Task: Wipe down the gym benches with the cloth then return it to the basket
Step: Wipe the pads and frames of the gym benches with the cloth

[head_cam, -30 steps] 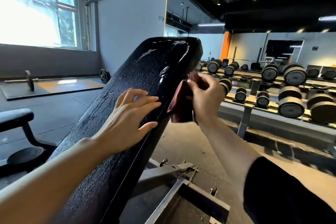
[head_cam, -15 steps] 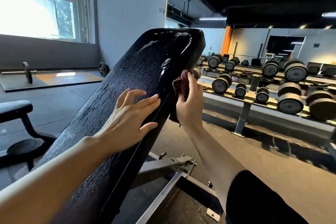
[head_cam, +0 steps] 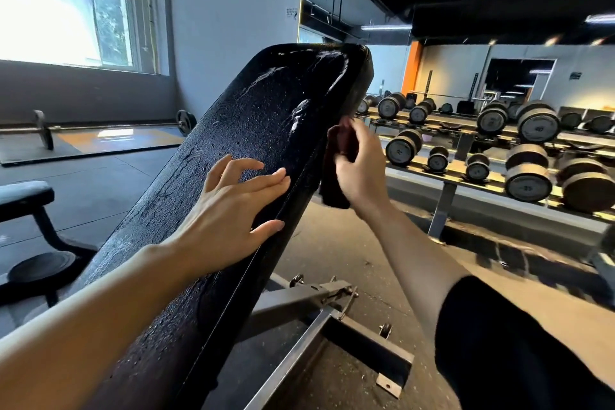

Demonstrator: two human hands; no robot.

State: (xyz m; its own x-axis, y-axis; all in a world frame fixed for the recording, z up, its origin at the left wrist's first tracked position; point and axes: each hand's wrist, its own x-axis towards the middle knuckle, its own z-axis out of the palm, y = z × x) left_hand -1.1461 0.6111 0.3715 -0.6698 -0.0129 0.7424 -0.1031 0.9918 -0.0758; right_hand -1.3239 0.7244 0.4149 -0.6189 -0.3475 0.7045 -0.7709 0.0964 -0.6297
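Against the inclined bench pad (head_cam: pixel 253 130), left hand (head_cam: pixel 229 220) rests flat, fingers spread; right hand (head_cam: pixel 361 173) grips the cloth (head_cam: pixel 336 176).

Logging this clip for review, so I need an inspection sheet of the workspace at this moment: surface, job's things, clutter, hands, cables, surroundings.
Surface: black inclined bench pad, covered in droplets and wet streaks.
Job's things: dark red cloth against the pad's right edge; basket not in view.
Clutter: nothing seen on the pad.
Hands: left hand rests on the pad, fingers fairly straight; right hand grips the cloth.
Cables: nothing seen.
Surroundings: dumbbell rack to the right, barbell on a floor mat to the left, window, wall mirror, second bench at the left edge.
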